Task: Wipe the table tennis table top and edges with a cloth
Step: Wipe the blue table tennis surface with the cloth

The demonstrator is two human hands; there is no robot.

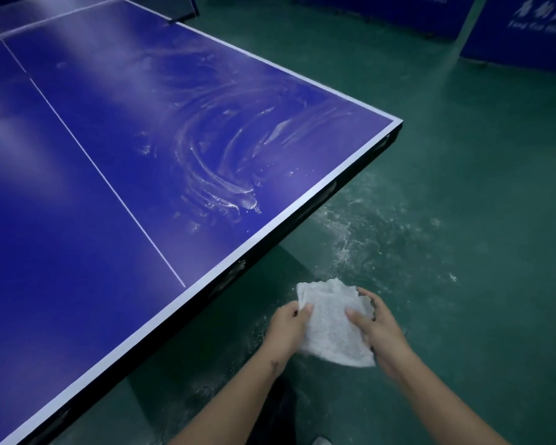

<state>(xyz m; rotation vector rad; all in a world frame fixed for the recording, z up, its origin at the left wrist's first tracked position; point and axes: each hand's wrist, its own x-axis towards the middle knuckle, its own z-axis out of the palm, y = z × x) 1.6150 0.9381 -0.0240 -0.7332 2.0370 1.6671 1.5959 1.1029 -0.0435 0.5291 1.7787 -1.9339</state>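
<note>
Below table's near edge, over wet green floor (430,252): left hand (286,326) and right hand (377,329) both gripping white nubbly cloth (329,329), bunched, held clear of table. Beyond, blue table top (93,187), white border, showing swirled wet streaks (225,155) near corner. Blue barriers (527,30) standing well apart.

One table tennis table (77,162), one cloth (329,329), two hands (286,327) (381,334).
</note>
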